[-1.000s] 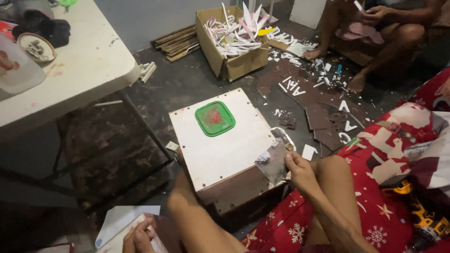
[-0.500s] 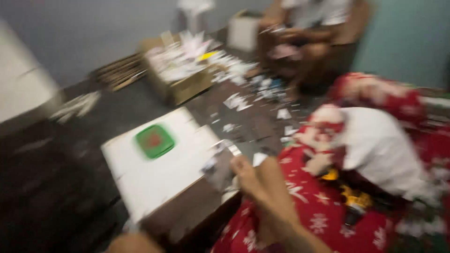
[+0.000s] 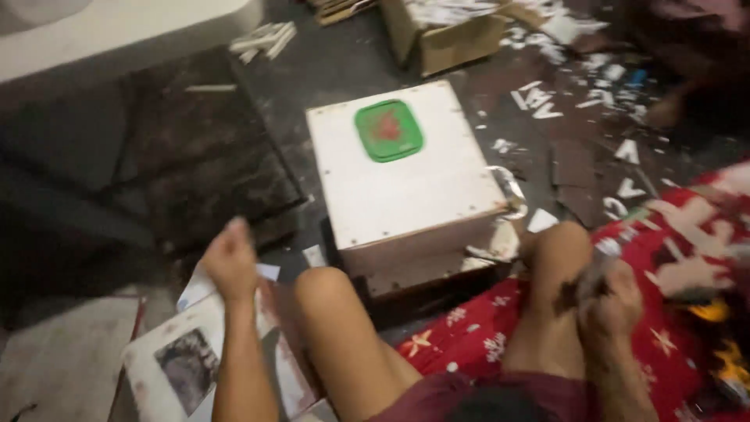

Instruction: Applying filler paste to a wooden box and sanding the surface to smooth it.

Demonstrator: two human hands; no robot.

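Looked like a cutting or crafting session on the floor, already well underway. Loads of white paper scraps (image 3: pixel 625 148) were strewn over the dark floor (image 3: pixel 195 156) and a cardboard box (image 3: pixel 445 39) at the top was stuffed with more, so I'd guess plenty of cutting was done. What was left I honestly couldn't judge.

The right hand (image 3: pixel 613 301) was closed around a small greyish piece (image 3: pixel 590 281) down by the right knee, over the red snowflake cloth (image 3: pixel 469 336). It was too blurry to say which way that piece pointed or where its long axis ran.

The left hand (image 3: pixel 229 258) was loosely curled, thumb up, just above a printed sheet with a dark picture (image 3: pixel 183 367) lying on the floor. I couldn't tell if it was actually pinching anything.

Between the knees sat a white box (image 3: pixel 406 187) with a green lid (image 3: pixel 388 130) on top, sitting at a slight angle to the person.
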